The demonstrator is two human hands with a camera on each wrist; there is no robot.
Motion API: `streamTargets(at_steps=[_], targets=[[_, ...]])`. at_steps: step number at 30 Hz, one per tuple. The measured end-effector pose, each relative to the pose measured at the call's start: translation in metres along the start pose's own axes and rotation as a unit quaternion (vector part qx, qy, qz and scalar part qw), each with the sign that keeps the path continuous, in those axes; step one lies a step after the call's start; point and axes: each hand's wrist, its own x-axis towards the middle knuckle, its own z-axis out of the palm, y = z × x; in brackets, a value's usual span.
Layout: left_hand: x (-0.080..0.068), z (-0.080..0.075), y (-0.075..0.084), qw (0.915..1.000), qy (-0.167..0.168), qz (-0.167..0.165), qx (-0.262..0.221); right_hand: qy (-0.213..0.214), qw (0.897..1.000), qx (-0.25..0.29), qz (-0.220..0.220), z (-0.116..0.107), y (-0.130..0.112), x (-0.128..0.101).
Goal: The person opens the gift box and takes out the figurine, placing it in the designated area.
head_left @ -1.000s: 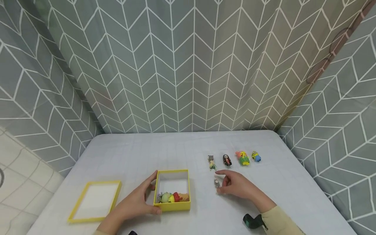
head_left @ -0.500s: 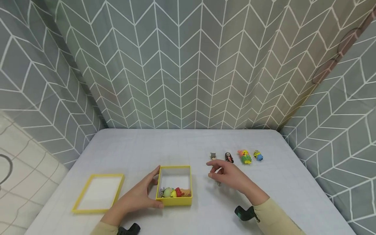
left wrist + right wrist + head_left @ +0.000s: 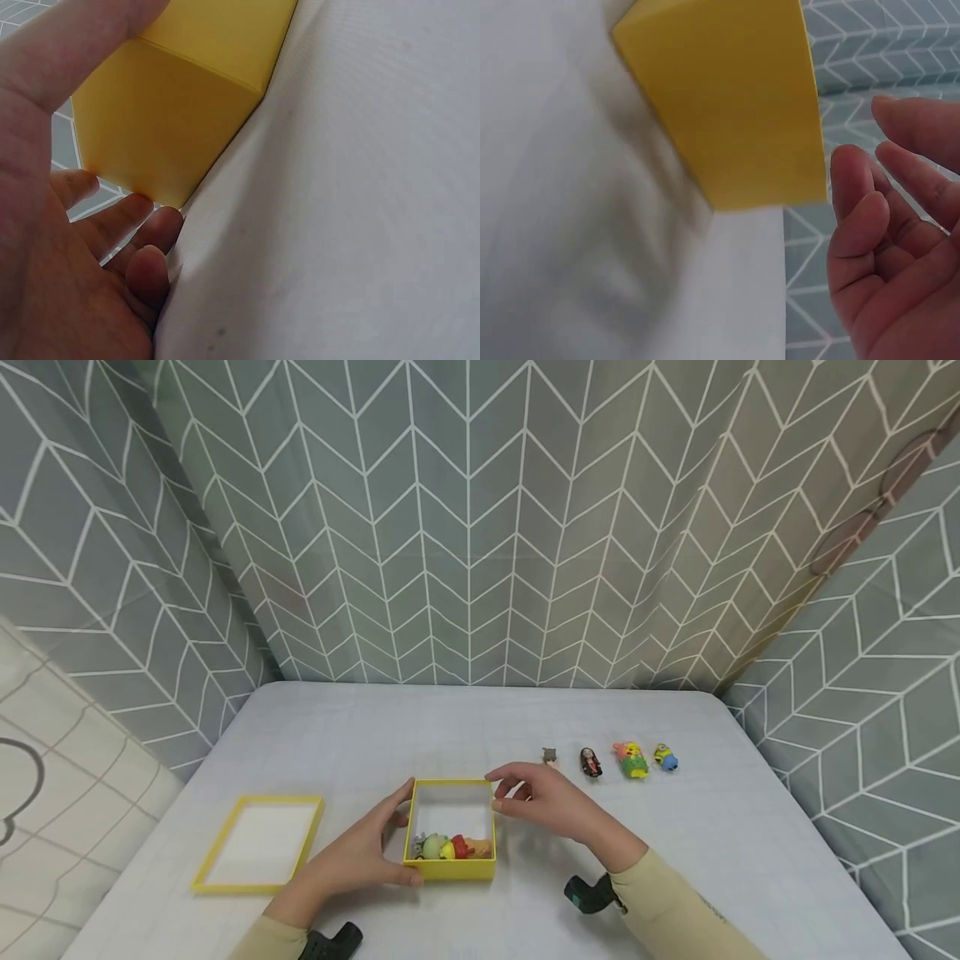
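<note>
Item, one yellow box (image 3: 450, 868), open-topped, near the front middle of the white table (image 3: 712, 827). The left hand (image 3: 360, 852) holds its left wall, thumb on the near corner and fingers at the far one; the left wrist view shows fingers curled at the box's edge. The right hand (image 3: 551, 802), which a second ago was out on the table beside a small grey figure and half a second ago was lifting away above that spot, now hovers at the box's right rim, fingertips over the far right corner. The grey figure no longer lies where it was; whether the fingers pinch it cannot be told (the right wrist view shows loosely bent fingers and no toy, the head view hides the fingertips). The shift suggests one more figure being carried to the box. Contents of the box: about four small toys along its near wall (image 3: 448, 847), greyish, green, red and tan, the count uncertain where they crowd. Left on the table, in one row well right of the box, four figures: a small grey one (image 3: 550, 755), a dark one (image 3: 590, 762), an orange and green one (image 3: 632, 760), a yellow and blue one (image 3: 665, 757). Item, one yellow lid (image 3: 258, 843), lying open side up, left of the box and apart from it.
</note>
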Motion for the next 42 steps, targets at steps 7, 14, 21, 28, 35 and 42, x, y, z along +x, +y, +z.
streamTargets(at_steps=[7, 14, 21, 28, 35, 42], targets=[[-0.001, -0.001, 0.0, 0.9999, -0.005, 0.007, -0.012, -0.035, 0.999, -0.014, -0.019, 0.015, -0.017, 0.014], [-0.002, 0.0, 0.001, 0.9997, -0.005, 0.018, -0.014, -0.072, 0.997, -0.023, -0.03, 0.032, -0.027, 0.025], [-0.002, 0.001, 0.0, 0.9996, -0.007, 0.026, -0.011, -0.098, 0.992, -0.06, -0.048, 0.05, -0.037, 0.031], [-0.005, -0.003, -0.001, 0.9995, -0.004, 0.033, 0.002, -0.133, 0.974, -0.165, -0.078, 0.06, -0.04, 0.04], [-0.005, -0.003, 0.0, 0.9995, -0.005, 0.033, 0.003, -0.134, 0.957, -0.244, -0.08, 0.07, -0.04, 0.044], [-0.004, -0.003, 0.001, 0.9995, -0.007, 0.029, -0.001, -0.111, 0.96, -0.246, -0.079, 0.071, -0.04, 0.044]])
